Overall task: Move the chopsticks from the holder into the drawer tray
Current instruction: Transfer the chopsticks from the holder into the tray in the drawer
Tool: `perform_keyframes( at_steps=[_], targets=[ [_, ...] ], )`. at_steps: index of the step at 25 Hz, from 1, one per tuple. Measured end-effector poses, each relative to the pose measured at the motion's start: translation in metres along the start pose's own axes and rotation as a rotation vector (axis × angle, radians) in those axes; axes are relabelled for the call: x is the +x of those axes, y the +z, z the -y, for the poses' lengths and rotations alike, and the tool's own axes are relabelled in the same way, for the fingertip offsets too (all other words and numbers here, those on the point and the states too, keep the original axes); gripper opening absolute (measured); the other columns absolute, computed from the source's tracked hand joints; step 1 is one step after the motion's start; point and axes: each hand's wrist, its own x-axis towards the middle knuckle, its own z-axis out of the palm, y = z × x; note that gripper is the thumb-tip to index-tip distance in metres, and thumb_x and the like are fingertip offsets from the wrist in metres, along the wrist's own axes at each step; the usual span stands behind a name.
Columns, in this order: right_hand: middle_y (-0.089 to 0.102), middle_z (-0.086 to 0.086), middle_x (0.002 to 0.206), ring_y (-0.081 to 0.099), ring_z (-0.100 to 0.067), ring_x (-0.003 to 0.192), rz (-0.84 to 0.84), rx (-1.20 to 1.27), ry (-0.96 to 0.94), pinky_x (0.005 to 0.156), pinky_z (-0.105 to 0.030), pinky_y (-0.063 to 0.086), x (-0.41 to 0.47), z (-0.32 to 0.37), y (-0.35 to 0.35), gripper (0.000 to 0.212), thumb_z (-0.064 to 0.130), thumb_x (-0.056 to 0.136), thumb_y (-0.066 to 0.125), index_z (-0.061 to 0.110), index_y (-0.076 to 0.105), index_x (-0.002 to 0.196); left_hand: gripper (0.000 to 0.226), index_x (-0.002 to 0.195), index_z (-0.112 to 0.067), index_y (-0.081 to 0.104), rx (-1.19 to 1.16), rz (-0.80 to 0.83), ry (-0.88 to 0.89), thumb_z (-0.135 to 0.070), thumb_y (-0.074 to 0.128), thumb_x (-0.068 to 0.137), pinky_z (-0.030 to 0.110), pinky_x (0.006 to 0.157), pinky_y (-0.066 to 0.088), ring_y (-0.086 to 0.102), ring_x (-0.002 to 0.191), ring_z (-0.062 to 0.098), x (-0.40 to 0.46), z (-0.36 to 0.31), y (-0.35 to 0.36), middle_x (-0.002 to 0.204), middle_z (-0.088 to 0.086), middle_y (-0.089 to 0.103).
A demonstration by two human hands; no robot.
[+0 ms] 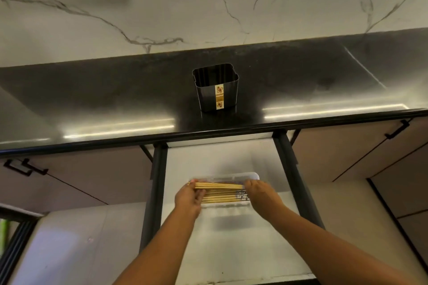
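Note:
Several wooden chopsticks point(220, 193) lie side by side, left to right, in a clear plastic tray point(251, 176) inside the open white drawer point(222, 155). My left hand point(188, 196) pinches the thin ends of the uppermost chopsticks at the tray's left side. My right hand point(260, 193) holds their patterned ends at the right side. The black square holder point(216, 87) with a gold floral label stands upright on the dark countertop point(115, 90) behind the drawer, and nothing shows inside it.
Black drawer rails point(286, 157) run down both sides of the open drawer. Cabinet fronts with black handles point(397, 131) flank it left and right. A marble-patterned wall point(208, 7) rises behind the counter.

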Motion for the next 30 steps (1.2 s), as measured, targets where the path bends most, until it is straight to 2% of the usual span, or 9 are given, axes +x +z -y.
perform_keyframes(
  at_steps=[3, 6, 8, 11, 17, 20, 24, 27, 30],
  targets=[
    [0.063, -0.007, 0.119, 0.062, -0.024, 0.104, 0.051, -0.064, 0.033, 0.089, -0.031, 0.048, 0.012, -0.016, 0.015, 0.027, 0.016, 0.096, 0.047, 0.013, 0.051, 0.123, 0.031, 0.126, 0.005, 0.051, 0.127, -0.031, 0.056, -0.004, 0.044, 0.097, 0.037, 0.094, 0.048, 0.061, 0.109, 0.031, 0.038, -0.025, -0.029, 0.127, 0.024, 0.057],
    [0.061, -0.008, 0.124, 0.058, -0.024, 0.112, 0.135, -0.127, -0.027, 0.095, -0.031, 0.044, 0.031, -0.012, 0.034, 0.032, 0.015, 0.095, 0.048, 0.011, 0.049, 0.127, 0.030, 0.119, -0.007, 0.058, 0.670, -0.084, 0.075, -0.023, 0.051, 0.095, 0.038, 0.086, 0.047, 0.057, 0.102, 0.027, 0.059, -0.019, -0.040, 0.120, 0.017, 0.060],
    [0.059, -0.009, 0.128, 0.056, -0.025, 0.117, 0.201, -0.177, -0.014, 0.100, -0.032, 0.042, 0.043, -0.006, 0.042, 0.035, 0.015, 0.094, 0.050, 0.009, 0.048, 0.128, 0.029, 0.116, -0.015, 0.053, 0.848, -0.024, 0.004, -0.035, 0.048, 0.096, 0.036, 0.085, 0.042, 0.052, 0.099, 0.023, 0.063, -0.008, -0.042, 0.114, 0.007, 0.057],
    [0.056, -0.011, 0.132, 0.052, -0.027, 0.122, 0.282, -0.224, 0.041, 0.104, -0.034, 0.038, 0.059, -0.005, 0.046, 0.039, 0.015, 0.092, 0.054, 0.008, 0.046, 0.130, 0.028, 0.124, -0.018, 0.048, 0.940, 0.024, -0.012, -0.031, 0.041, 0.100, 0.035, 0.086, 0.039, 0.049, 0.093, 0.018, 0.067, -0.001, -0.041, 0.110, 0.002, 0.052],
    [0.053, -0.011, 0.135, 0.049, -0.027, 0.125, 0.316, -0.200, 0.063, 0.106, -0.034, 0.037, 0.071, -0.004, 0.053, 0.043, 0.012, 0.090, 0.058, 0.007, 0.045, 0.131, 0.011, 0.100, -0.026, 0.047, 0.927, -0.008, 0.034, -0.028, 0.036, 0.101, 0.033, 0.083, 0.040, 0.049, 0.077, 0.010, 0.071, -0.001, -0.048, 0.090, -0.006, 0.053],
    [0.054, -0.010, 0.132, 0.049, -0.026, 0.121, 0.227, -0.063, 0.080, 0.102, -0.033, 0.041, 0.062, -0.006, 0.050, 0.045, 0.010, 0.086, 0.063, 0.009, 0.047, 0.128, 0.013, 0.103, -0.025, 0.048, 0.971, -0.019, 0.063, -0.029, 0.035, 0.102, 0.033, 0.084, 0.039, 0.049, 0.079, 0.011, 0.071, 0.001, -0.049, 0.093, -0.005, 0.053],
    [0.054, -0.006, 0.129, 0.052, -0.022, 0.115, 0.065, 0.073, 0.109, 0.099, -0.032, 0.044, 0.034, -0.010, 0.045, 0.039, 0.020, 0.091, 0.059, 0.014, 0.046, 0.127, 0.035, 0.132, -0.016, 0.044, 1.099, -0.002, 0.110, -0.026, 0.045, 0.099, 0.036, 0.089, 0.044, 0.053, 0.103, 0.025, 0.060, 0.005, -0.051, 0.128, 0.010, 0.054],
    [0.059, -0.006, 0.124, 0.057, -0.020, 0.106, -0.059, 0.193, 0.173, 0.093, -0.030, 0.049, 0.005, -0.009, 0.040, 0.035, 0.024, 0.093, 0.057, 0.013, 0.049, 0.125, 0.063, 0.143, -0.016, 0.027, 1.181, -0.077, 0.268, -0.030, 0.060, 0.091, 0.041, 0.095, 0.045, 0.047, 0.125, 0.036, 0.039, 0.010, -0.055, 0.145, 0.013, 0.040],
    [0.063, -0.009, 0.110, 0.057, -0.022, 0.093, -0.155, 0.297, 0.207, 0.079, -0.027, 0.047, -0.024, -0.007, 0.029, 0.027, 0.025, 0.094, 0.056, 0.010, 0.053, 0.116, 0.068, 0.144, -0.015, 0.027, 1.177, -0.068, 0.423, -0.030, 0.063, 0.088, 0.046, 0.099, 0.043, 0.044, 0.128, 0.037, 0.012, 0.027, -0.061, 0.148, 0.013, 0.033]
  ],
)
